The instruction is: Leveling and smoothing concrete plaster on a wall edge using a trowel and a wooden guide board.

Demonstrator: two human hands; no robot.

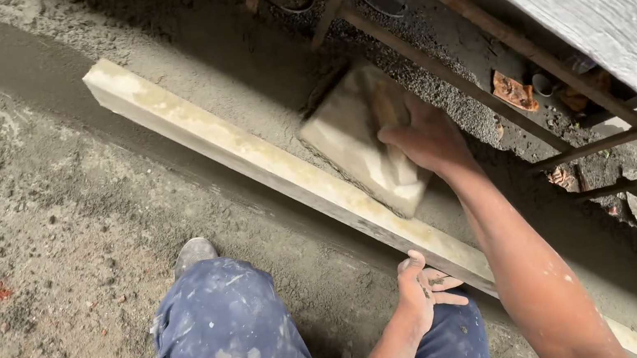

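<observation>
While the right hand point(429, 137) presses a float point(359, 142) in closed grip, the left hand point(425, 287) rests half-curled, empty, by the straightedge point(249, 155).

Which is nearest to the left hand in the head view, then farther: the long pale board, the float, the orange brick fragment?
From the left hand:
1. Long pale board, touching its fingers.
2. Float, up ahead under the right hand.
3. Orange brick fragment, far upper right by the metal frame.
</observation>
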